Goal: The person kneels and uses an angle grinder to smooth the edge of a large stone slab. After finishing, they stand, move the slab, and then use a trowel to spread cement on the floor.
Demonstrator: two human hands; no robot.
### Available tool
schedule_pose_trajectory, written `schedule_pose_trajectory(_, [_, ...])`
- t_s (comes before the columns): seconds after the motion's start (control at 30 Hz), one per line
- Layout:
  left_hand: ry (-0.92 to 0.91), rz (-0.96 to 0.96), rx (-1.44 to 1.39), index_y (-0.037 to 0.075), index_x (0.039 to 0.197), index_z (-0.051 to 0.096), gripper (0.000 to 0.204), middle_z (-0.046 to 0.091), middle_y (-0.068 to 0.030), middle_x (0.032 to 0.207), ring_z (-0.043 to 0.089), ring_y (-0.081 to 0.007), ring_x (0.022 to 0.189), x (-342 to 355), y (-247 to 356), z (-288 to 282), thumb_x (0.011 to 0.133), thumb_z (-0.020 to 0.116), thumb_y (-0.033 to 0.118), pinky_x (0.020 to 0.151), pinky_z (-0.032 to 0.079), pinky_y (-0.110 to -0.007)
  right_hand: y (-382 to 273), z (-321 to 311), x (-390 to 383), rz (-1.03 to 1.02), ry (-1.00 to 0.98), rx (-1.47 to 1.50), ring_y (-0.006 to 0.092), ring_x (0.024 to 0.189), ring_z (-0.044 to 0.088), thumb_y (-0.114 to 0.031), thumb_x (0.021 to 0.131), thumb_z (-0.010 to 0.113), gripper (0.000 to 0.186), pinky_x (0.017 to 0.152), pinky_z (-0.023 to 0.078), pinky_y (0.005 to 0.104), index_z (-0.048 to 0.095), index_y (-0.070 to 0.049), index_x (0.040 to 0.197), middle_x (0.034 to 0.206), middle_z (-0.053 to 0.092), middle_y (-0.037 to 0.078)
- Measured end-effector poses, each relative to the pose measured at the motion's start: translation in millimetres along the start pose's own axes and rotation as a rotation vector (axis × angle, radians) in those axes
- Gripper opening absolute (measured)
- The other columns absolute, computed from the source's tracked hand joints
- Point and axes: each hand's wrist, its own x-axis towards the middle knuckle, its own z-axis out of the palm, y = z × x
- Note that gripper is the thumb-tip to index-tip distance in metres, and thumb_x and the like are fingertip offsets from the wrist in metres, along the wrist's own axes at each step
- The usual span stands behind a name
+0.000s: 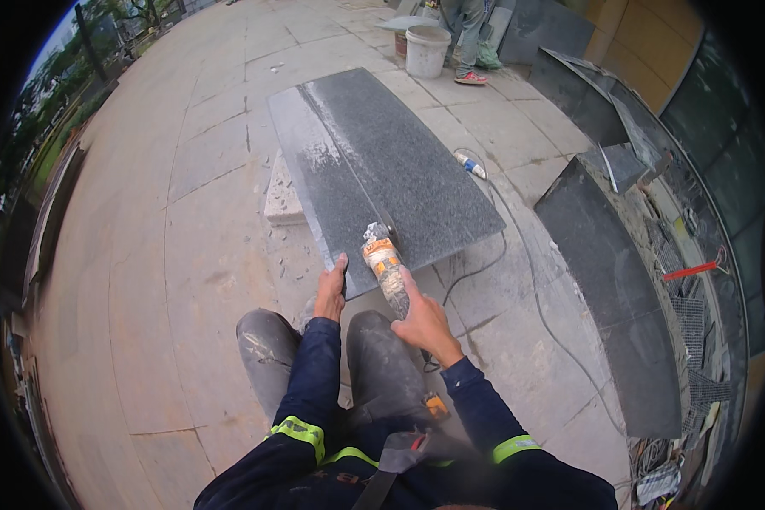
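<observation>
A dark grey stone slab [416, 174] lies in front of me, propped on a pale block [282, 197]. My right hand [429, 327] is wrapped round the body of an orange and grey angle grinder [384, 265], whose head rests at the slab's near part. A straight groove runs from the grinder's head toward the slab's far edge, with pale dust along its left side. My left hand [331, 287] grips the slab's near left edge, thumb on top; its other fingers are mostly hidden.
A black cable [540, 297] snakes over the paving on the right, near a blue and white connector [470, 165]. A white bucket [427, 53] stands at the back beside another person's legs [465, 38]. Dark slabs [612, 280] and rubble line the right side.
</observation>
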Motion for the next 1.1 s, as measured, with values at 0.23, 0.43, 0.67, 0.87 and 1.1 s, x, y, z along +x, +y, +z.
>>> schedule_pose_trajectory(0.23, [-0.05,0.014,-0.059,-0.006,0.131,0.06,0.053,0.069,-0.0116,0.122,0.066,-0.0221,0.107,-6,3,14,0.096,0.076,0.031,0.096,0.051,-0.035,11,5,16,-0.017,0.02,-0.006,0.0516,0.104,0.066,-0.015,0.071,0.072,0.108,0.093,0.052,0.0539,0.018,-0.019,0.165,0.107,0.068,0.033])
schedule_pose_trajectory(0.43, [0.072,0.025,0.002,-0.012,0.136,0.055,0.073,0.065,-0.0192,0.13,0.062,-0.0276,0.118,30,-17,-19,0.091,0.081,0.039,0.105,0.046,-0.039,0,9,24,-0.028,-0.013,0.026,0.0508,0.107,0.066,-0.015,0.071,0.071,0.108,0.093,0.052,0.0542,0.018,-0.019,0.165,0.11,0.068,0.033])
schedule_pose_trajectory(0.67, [-0.004,0.022,0.023,-0.01,0.136,0.056,0.066,0.065,-0.0165,0.129,0.062,-0.0245,0.116,-1,-3,9,0.092,0.079,0.033,0.101,0.048,-0.038,14,11,35,-0.06,0.044,0.021,0.0506,0.106,0.066,-0.013,0.07,0.07,0.107,0.093,0.053,0.0531,0.02,-0.016,0.165,0.107,0.07,0.032])
schedule_pose_trajectory(0.87, [-0.082,-0.004,-0.055,-0.01,0.132,0.055,0.064,0.069,-0.0134,0.116,0.067,-0.0226,0.1,-5,-4,2,0.091,0.081,0.031,0.091,0.052,-0.037,11,17,38,-0.018,0.022,0.03,0.0498,0.112,0.065,-0.011,0.068,0.07,0.106,0.097,0.051,0.0487,0.024,-0.014,0.163,0.114,0.07,0.031])
schedule_pose_trajectory(1.1, [-0.058,0.015,-0.022,-0.012,0.128,0.06,0.062,0.07,-0.0143,0.117,0.068,-0.0226,0.102,9,-10,-3,0.091,0.081,0.033,0.091,0.053,-0.036,12,15,43,-0.035,0.069,0.035,0.0491,0.104,0.067,-0.011,0.068,0.069,0.104,0.092,0.053,0.0493,0.027,-0.016,0.163,0.107,0.071,0.029])
